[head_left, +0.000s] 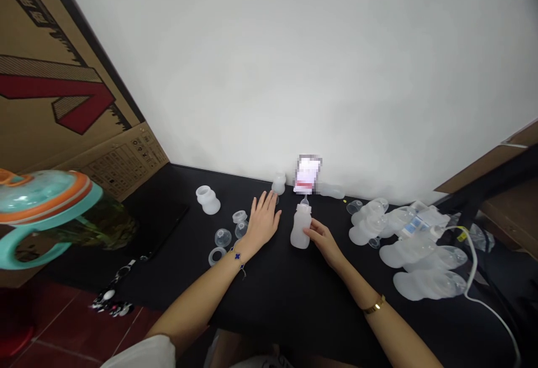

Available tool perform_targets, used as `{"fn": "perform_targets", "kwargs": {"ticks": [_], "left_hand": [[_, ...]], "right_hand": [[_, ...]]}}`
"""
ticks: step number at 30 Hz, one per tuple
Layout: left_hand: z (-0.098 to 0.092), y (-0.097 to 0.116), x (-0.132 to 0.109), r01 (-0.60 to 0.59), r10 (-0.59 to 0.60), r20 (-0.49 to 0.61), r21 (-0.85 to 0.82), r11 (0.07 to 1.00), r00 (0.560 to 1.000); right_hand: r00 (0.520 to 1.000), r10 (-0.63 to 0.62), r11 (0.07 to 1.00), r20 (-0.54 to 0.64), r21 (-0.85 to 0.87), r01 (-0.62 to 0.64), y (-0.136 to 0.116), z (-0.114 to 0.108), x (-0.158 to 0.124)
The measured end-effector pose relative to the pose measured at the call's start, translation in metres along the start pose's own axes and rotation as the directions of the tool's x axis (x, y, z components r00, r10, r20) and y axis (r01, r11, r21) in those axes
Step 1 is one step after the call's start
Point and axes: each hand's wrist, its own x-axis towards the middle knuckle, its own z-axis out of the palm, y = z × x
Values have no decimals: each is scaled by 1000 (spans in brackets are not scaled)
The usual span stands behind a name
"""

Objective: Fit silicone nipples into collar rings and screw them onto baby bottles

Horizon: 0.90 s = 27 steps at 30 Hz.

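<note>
My right hand [323, 240] grips the side of an upright frosted plastic baby bottle [301, 228], which has a clear teat on top. My left hand [264, 221] rests flat on the black table [269, 295], fingers spread, just left of that bottle and touching nothing else. Near its fingers stands a small frosted bottle [278, 185]. Farther left are a larger frosted bottle [208, 200], several clear teats or caps [222, 237], and a clear ring [217, 256].
Many frosted bottles [420, 261] and a white-and-blue packet [416, 225] are heaped at the right, with a white cable [474, 267] beside them. A teal-and-orange cup [42, 211] sits at the left before a cardboard box [54, 82]. A pixelated item [308, 175] stands against the white wall.
</note>
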Motion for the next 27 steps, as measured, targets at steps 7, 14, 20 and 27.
{"fn": "perform_targets", "kwargs": {"ticks": [7,14,20,27], "left_hand": [[-6,5,-1,-46,47,-8,82,996,999],[-2,5,-3,-40,40,21,-13,999,999],[-12,6,5,93,-92,18,-319,943,996],[-19,1,16,274,-427,-12,-751,600,904]], "right_hand": [[1000,4,1000,7,13,-4,-1,0,0],[1000,-6,1000,9,2,6,0,-1,0],[1000,2,1000,22,-1,-2,1,-3,0],[1000,18,1000,4,-23,-17,4,-5,0]]}}
